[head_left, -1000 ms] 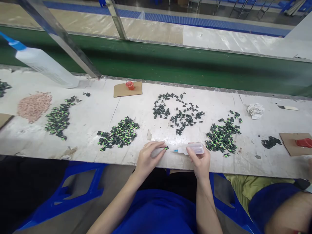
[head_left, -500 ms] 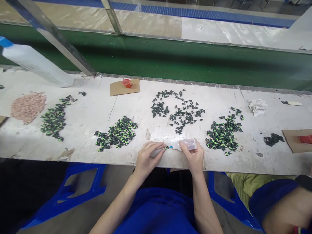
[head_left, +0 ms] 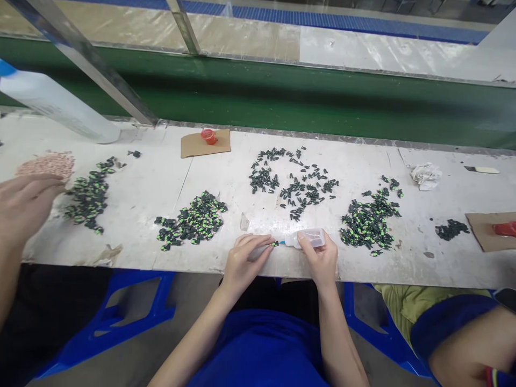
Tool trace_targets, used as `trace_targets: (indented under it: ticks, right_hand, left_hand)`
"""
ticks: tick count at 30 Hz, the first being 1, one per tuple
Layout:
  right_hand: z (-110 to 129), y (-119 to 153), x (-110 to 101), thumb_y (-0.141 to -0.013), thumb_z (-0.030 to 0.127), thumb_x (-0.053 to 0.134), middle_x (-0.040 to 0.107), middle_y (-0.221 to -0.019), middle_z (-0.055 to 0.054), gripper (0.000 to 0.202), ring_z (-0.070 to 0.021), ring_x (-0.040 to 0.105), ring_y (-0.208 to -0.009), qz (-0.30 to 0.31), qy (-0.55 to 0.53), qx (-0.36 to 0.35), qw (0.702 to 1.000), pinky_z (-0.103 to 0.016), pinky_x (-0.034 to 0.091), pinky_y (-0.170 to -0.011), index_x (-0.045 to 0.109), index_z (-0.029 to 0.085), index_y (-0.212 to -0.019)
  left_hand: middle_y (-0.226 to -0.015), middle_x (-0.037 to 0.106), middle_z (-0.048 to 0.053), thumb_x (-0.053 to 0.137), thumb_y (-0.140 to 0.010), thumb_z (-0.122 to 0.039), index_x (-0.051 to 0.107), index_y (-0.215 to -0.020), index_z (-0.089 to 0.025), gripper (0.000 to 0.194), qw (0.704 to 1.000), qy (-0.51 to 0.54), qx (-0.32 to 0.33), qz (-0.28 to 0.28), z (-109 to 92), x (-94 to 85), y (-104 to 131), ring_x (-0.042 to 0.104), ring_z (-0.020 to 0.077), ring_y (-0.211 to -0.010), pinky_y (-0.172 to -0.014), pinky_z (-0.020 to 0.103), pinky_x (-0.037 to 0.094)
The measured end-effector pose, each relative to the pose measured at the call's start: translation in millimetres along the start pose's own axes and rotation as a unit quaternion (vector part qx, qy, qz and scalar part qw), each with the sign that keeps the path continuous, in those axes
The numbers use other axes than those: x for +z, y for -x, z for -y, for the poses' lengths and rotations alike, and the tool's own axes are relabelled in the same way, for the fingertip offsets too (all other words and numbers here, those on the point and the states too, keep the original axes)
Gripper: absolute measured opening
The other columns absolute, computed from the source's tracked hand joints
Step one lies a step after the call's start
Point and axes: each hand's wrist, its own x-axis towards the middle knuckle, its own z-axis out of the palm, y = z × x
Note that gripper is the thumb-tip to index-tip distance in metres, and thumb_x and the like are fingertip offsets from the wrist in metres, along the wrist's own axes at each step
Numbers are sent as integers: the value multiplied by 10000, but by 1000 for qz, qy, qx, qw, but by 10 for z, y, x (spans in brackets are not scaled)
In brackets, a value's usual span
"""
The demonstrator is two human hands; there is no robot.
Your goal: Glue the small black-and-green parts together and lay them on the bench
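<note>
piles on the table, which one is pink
The pink pile at the far left, its near side partly covered by another person's hand. The other piles are dark, several flecked with bright green.

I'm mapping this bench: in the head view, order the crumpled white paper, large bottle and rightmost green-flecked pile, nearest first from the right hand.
1. Rightmost green-flecked pile, just right of the right hand.
2. Crumpled white paper, farther right and back.
3. Large bottle, far left.
</note>
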Motion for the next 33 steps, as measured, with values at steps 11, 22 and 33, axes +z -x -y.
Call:
trace_targets:
  ticks: [11, 22, 33]
  right_hand:
    - [12, 10, 3, -707, 419, 675, 628, -576, 2, 251, -154, 572, -542, -9, 9, -16, 1000, -254, 456, -503, 596, 185, -662]
    - [-6, 17, -5, -693, 416, 688, 612, -574, 8, 254, -146, 551, -534, -12, -23, -6, 1000, -260, 455, -516, 593, 183, -663]
    - [-17, 19, 2, -712, 415, 681, 625, -591, 6, 250, -149, 561, -555, -12, 0, -18, 1000, -253, 450, -516, 593, 185, -670]
  left_hand:
    - [-881, 776, 26, 638, -861, -190, 639, -1045, -229, 188, 1000, -3, -1, 0, -3, 7, 6, 724, 195, -822, -826, 384, 530]
    - [-884, 774, 23, 641, -856, -205, 670, -976, -228, 126, 1000, -1, -22, 0, -7, 7, 14, 721, 196, -828, -854, 390, 527]
    - [-877, 773, 22, 638, -857, -200, 675, -961, -229, 114, 1000, -3, -10, -6, -19, 3, -7, 721, 194, -810, -824, 381, 534]
